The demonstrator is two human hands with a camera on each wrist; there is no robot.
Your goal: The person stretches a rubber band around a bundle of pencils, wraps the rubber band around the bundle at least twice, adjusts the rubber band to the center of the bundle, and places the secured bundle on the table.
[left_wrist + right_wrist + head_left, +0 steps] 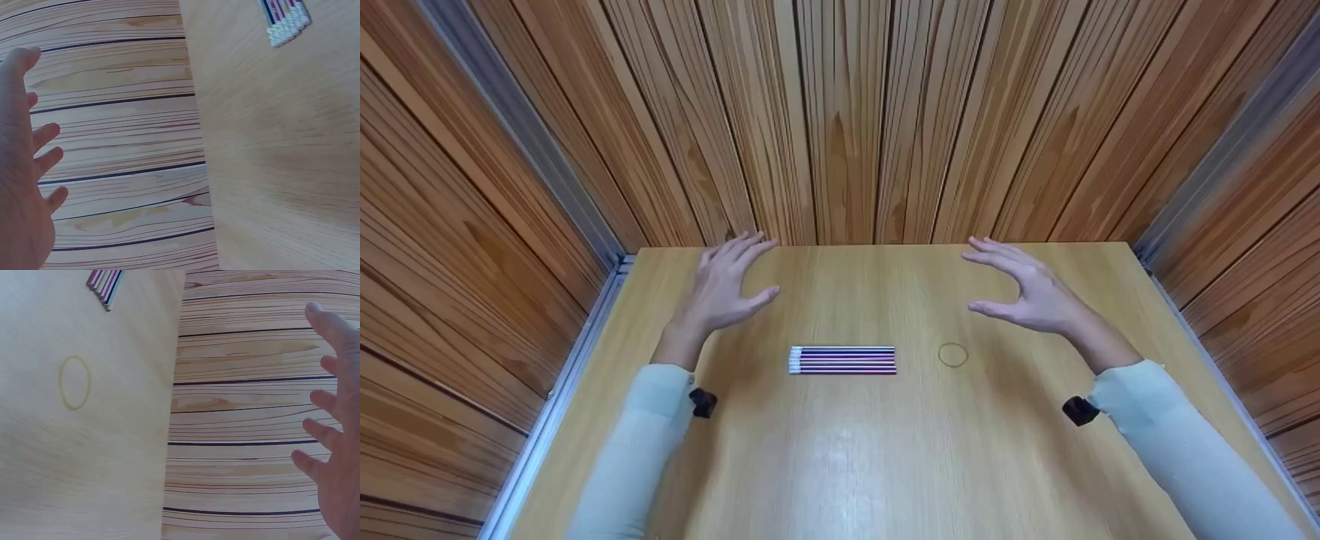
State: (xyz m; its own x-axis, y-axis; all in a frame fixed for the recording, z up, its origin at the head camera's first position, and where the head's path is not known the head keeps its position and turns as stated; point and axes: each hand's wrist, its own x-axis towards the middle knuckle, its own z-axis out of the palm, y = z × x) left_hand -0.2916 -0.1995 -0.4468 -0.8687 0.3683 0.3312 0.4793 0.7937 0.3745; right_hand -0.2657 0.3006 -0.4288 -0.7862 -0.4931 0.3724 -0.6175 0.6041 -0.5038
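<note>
Several pencils point(844, 361) lie side by side in a flat row on the wooden table, their white eraser ends point(288, 32) pointing left. To the right of them a thin yellowish rubber band point(953, 355) lies flat as a loop; the right wrist view also shows this band point(75, 383). My left hand point(725, 289) hovers above the table, up and left of the pencils, with fingers spread and nothing held. Up and right of the band, my right hand point(1027, 292) is likewise raised, fingers apart and holding nothing.
The table point(840, 457) meets an upright wood-plank wall point(840, 127) at its far edge. Plank walls also flank it, with metal frame rails point(559, 409) along the sides. Small black devices point(704, 403) sit at both wrists.
</note>
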